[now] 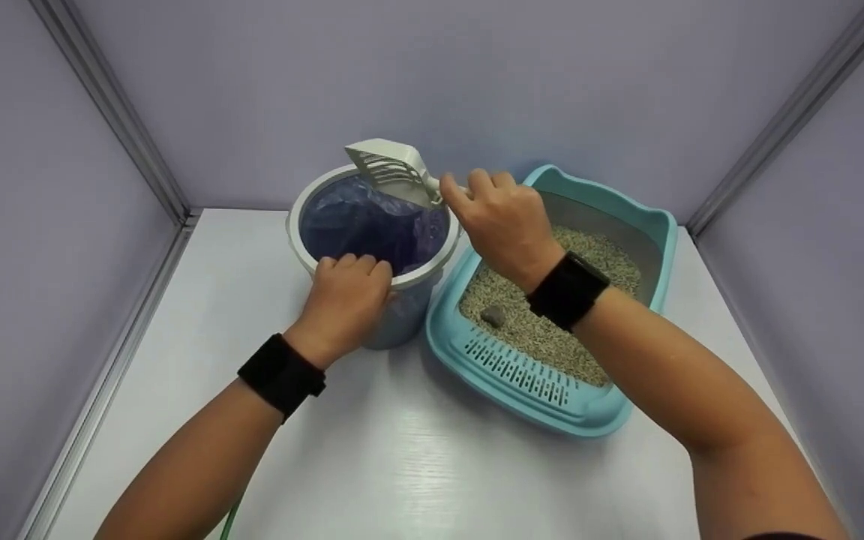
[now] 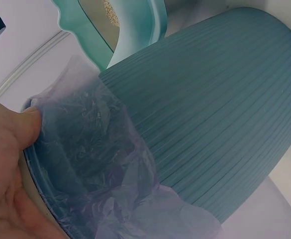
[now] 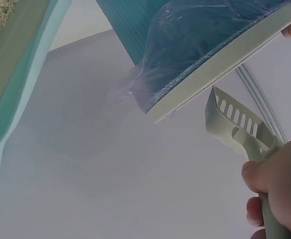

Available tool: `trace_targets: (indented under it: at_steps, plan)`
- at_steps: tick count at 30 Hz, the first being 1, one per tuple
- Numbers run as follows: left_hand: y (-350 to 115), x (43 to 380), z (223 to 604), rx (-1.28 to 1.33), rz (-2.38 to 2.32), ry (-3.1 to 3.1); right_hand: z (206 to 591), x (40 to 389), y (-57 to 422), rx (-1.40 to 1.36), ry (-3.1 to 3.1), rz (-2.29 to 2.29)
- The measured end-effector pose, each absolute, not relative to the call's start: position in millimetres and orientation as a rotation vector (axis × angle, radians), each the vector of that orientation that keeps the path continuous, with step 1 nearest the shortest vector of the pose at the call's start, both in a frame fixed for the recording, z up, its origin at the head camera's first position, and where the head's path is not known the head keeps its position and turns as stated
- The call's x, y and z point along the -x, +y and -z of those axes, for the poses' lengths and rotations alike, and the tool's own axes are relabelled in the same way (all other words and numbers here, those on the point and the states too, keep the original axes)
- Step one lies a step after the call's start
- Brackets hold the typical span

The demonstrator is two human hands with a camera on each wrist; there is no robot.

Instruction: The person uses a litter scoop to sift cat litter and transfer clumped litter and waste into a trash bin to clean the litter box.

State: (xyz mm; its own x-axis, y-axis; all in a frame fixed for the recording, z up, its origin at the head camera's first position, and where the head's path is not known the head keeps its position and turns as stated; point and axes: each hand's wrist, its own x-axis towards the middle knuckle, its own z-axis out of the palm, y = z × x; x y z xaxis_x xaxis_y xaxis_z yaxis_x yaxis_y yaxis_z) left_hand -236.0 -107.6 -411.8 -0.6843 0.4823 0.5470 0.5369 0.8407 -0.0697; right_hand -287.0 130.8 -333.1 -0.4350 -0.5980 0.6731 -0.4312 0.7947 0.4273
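Observation:
My right hand (image 1: 503, 225) grips the handle of a pale litter scoop (image 1: 406, 191). The scoop's slotted head is tilted above the far right part of the trash bin's mouth; in the right wrist view, the scoop (image 3: 220, 127) stands beyond the rim. My left hand (image 1: 346, 304) holds the near side of the trash bin's white rim (image 1: 298, 232), fingers over the edge and thumb (image 2: 30, 127) outside against the liner. A bluish, see-through bag (image 2: 100, 164) lines the bin and hangs over its ribbed blue wall (image 2: 200, 99).
Close to the bin's right stands a turquoise litter box (image 1: 443, 337) with a slotted front ledge. Sandy litter (image 1: 537, 330) fills its bottom, with a dark grey clump (image 1: 493, 316) near the front left. Pale walls enclose the white table (image 1: 372, 465) at back and sides.

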Motion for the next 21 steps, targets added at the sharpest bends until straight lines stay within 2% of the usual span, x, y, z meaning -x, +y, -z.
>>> trace_targets:
  at_steps: [11, 21]
  plan:
    - [-110.1, 237.5, 412.4, 0.736, 0.123, -2.460, 327.2, 280.5, 145.1, -0.711, -2.395, -0.117]
    - [-112.7, 237.8, 412.5, 0.725, 0.128, -2.489, 321.1, 274.9, 192.4, -0.544, -2.654, -0.391]
